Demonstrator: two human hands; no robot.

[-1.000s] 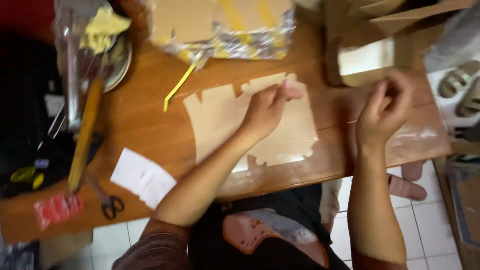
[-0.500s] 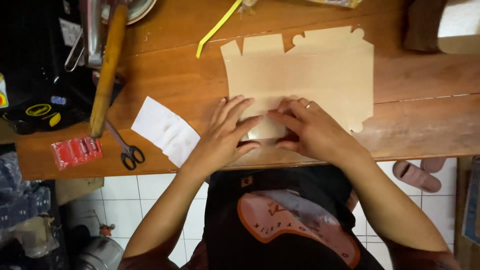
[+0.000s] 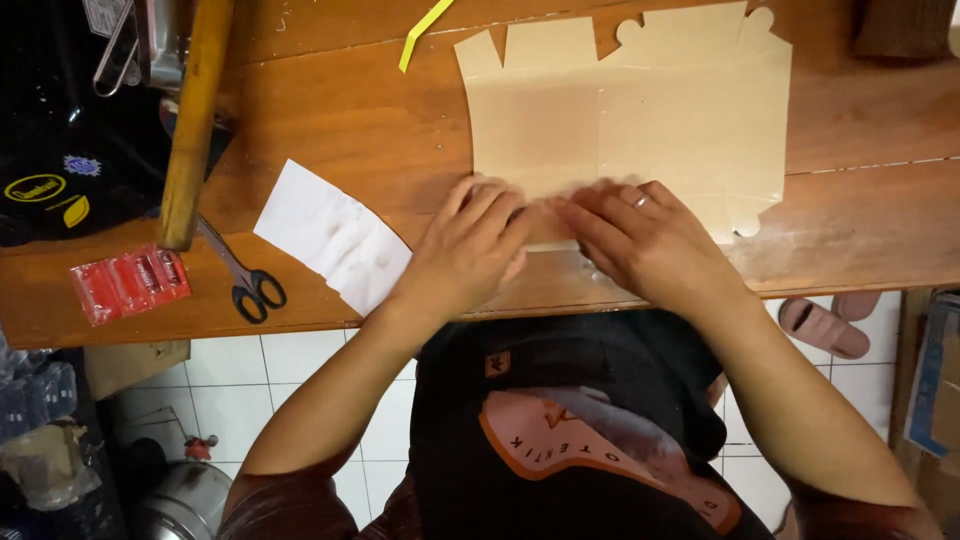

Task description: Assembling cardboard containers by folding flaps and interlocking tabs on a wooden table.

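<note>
A flat tan cardboard cut-out (image 3: 640,110) with tabs along its edges lies on the wooden table (image 3: 350,110). Both hands rest side by side on its near edge. My left hand (image 3: 470,245) lies palm down with fingers spread, pressing on the near flap. My right hand (image 3: 645,240), with a ring on one finger, presses the same flap, fingertips meeting those of the left. The flap under the fingers is mostly hidden.
A white paper slip (image 3: 335,235) lies left of my hands. Further left are black-handled scissors (image 3: 245,280), a red packet (image 3: 130,283), a wooden stick (image 3: 195,120) and a black object (image 3: 60,150). A yellow strip (image 3: 425,30) lies at the back. Sandals (image 3: 825,325) sit on the tiled floor.
Both hands came from apart over the cardboard down to its near edge and now press there together. The view moved closer over the table.
</note>
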